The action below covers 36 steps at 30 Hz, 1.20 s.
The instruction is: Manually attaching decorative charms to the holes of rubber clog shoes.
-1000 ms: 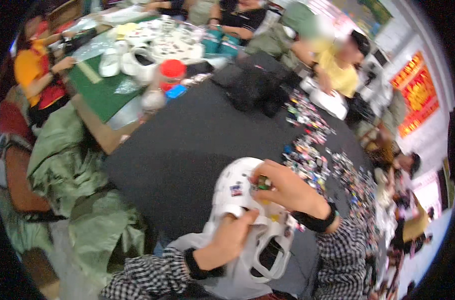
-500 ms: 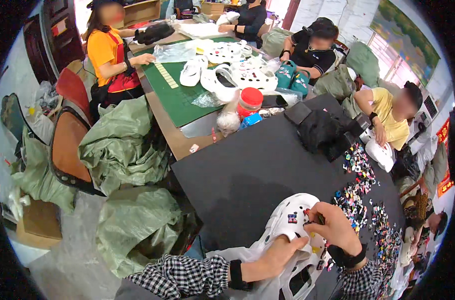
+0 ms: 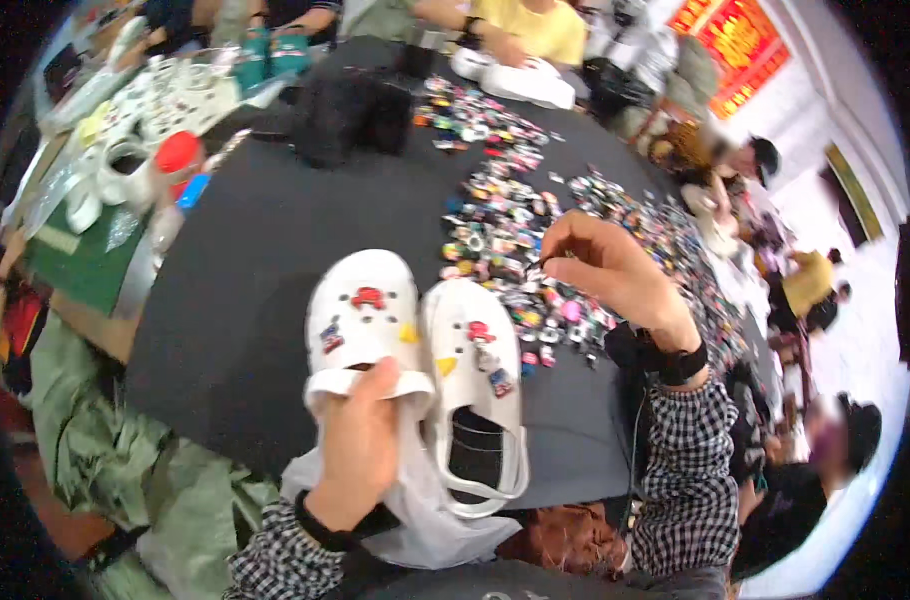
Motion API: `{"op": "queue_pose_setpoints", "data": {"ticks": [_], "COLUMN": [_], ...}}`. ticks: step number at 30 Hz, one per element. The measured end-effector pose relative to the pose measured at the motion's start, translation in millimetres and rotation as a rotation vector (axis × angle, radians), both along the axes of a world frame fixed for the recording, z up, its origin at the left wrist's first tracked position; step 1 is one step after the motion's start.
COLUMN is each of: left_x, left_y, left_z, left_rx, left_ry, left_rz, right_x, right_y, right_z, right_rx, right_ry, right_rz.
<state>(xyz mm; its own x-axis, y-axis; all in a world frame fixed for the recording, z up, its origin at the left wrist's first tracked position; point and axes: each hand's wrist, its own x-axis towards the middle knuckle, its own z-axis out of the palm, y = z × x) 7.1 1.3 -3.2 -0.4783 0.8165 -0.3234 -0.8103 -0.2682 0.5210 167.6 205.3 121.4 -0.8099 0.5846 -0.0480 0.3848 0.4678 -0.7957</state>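
Observation:
My left hand [image 3: 360, 440] grips a white clog [image 3: 350, 270] by its heel end, thumb over the opening. The clog carries a red charm [image 3: 368, 297], a yellow charm and a small dark multicoloured charm. Right beside it rests a second white clog [image 3: 458, 315] with similar charms and its opening towards me. My right hand [image 3: 615, 270] is off the clogs, bent over a long spread of small colourful shoe charms [image 3: 495, 215]. Its thumb and forefinger are pinched at a small dark bit that I cannot make out. White plastic wrapping [image 3: 425, 510] hangs under my left wrist.
The dark tabletop [image 3: 235, 290] stretches ahead, with a black bag-like heap [image 3: 350, 115] at its far side. A person in yellow handles a white clog [image 3: 525, 82] across the table. More clogs and a red-lidded jar [image 3: 178, 155] stand far left; green sacks [image 3: 125, 440] lie near left.
My view has swung to the right. My right hand has left the clog and moved over the charms. A red charm now shows on the clog, still in my left hand.

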Motion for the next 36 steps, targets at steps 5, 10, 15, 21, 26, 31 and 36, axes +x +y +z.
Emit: {"op": "queue_pose_setpoints", "data": {"ticks": [5, 10, 15, 21, 26, 31, 36], "left_x": [2.5, -1.9, 1.4, -8.1, -1.6, -1.5, -2.5], "left_y": [-4.4, -7.9, -6.8, -10.5, -3.1, -3.4, -7.3], "left_z": [1.3, 2.9, 13.5, 6.6, 11.6, 12.0, -0.2], "left_rx": [-0.005, -0.035, -0.011, 0.016, 0.075, 0.047, 0.025], "left_ry": [0.010, -0.004, -0.050, -0.111, -0.124, -0.157, -0.071], "left_rz": [-0.036, -0.030, -0.101, -0.117, -0.142, -0.122, -0.159], "right_x": [81.0, 105.9, 108.4, 8.3, -50.6, -95.3, -107.9], "right_y": [1.0, 6.4, 10.8, -11.4, -36.7, -60.0, -63.2], "right_z": [-23.5, -72.3, -78.8, -16.2, -16.4, -35.8, -47.7], "right_rx": [0.160, 0.114, 0.256, 0.052, 0.052, -0.174, 0.038], "right_ry": [-0.412, -0.541, -0.511, -0.215, -0.041, -0.051, -0.015], "right_rz": [-0.040, 0.015, 0.068, -0.008, 0.269, 0.127, 0.182]}}
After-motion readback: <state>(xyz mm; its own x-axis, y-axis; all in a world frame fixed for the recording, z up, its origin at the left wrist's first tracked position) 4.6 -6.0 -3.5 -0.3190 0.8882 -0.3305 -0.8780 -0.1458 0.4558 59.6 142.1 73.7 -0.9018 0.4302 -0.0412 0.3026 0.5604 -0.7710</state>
